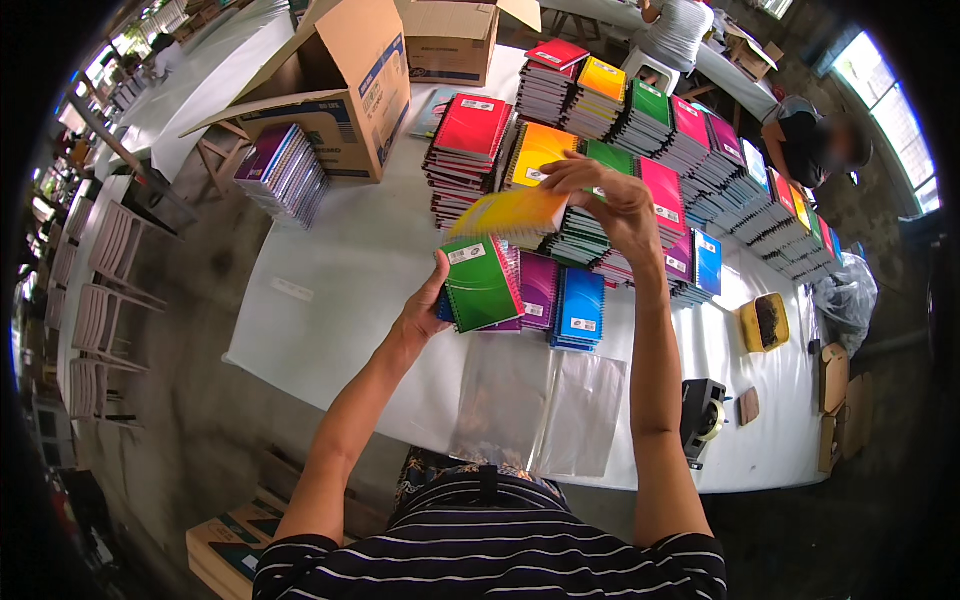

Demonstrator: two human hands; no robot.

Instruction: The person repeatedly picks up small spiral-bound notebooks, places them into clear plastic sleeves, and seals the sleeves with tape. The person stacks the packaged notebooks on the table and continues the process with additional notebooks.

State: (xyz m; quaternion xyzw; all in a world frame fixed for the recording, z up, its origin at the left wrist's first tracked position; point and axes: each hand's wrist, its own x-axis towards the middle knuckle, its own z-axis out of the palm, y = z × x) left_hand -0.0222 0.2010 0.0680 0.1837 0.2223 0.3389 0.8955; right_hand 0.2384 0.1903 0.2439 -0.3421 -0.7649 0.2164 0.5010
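My left hand is closed around the left edge of a green spiral notebook. Edges of blue and red show around that notebook, so others seem to lie beneath it. Above it, my right hand pinches a yellow spiral notebook by its right end; the yellow cover looks tilted and slightly blurred. Just beyond the green one are a purple notebook and a small blue notebook stack. Taller piles stand farther back, among them a red notebook stack and a pink notebook stack.
Clear plastic bags lie at the near table edge. To their right are a tape dispenser, a brown block and a yellow tub. An open carton stands at back left beside a purple notebook pile. Other people are beyond the table.
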